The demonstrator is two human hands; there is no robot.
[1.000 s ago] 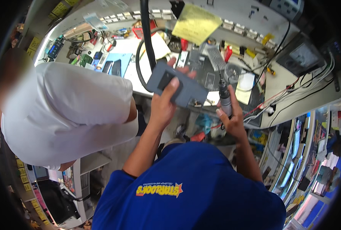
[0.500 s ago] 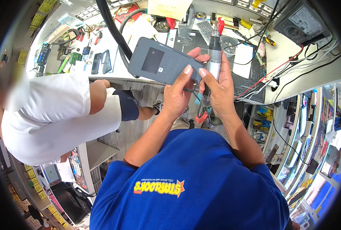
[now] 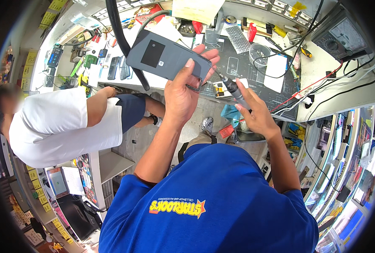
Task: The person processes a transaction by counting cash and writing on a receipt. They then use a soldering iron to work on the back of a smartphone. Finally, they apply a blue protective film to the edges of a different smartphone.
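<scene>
My left hand (image 3: 181,97) holds a flat grey phone (image 3: 174,59) from below, its thumb on the near long edge and its fingers showing past the far side. A dark rectangular panel with a small dot sits on the phone's upward face. In my right hand (image 3: 258,114) is a pen-shaped grey tool (image 3: 233,88) with a dark collar and a thin metal bit. The bit slants up and left, its tip close to the phone's right end. Whether it touches cannot be made out. The fingers lie along the tool's barrel.
A thick black hose (image 3: 122,38) crosses beside the phone. The workbench holds a dark mat (image 3: 276,103), a round clear tub (image 3: 259,55) and a meter (image 3: 337,33) with trailing cables. At the left another person in a white shirt (image 3: 65,126) stands. Shelves (image 3: 334,147) line the right.
My hands have moved apart. The phone has shifted left, and the tool has swung from upright to slanting up-left and come down. The person at left has shifted slightly.
</scene>
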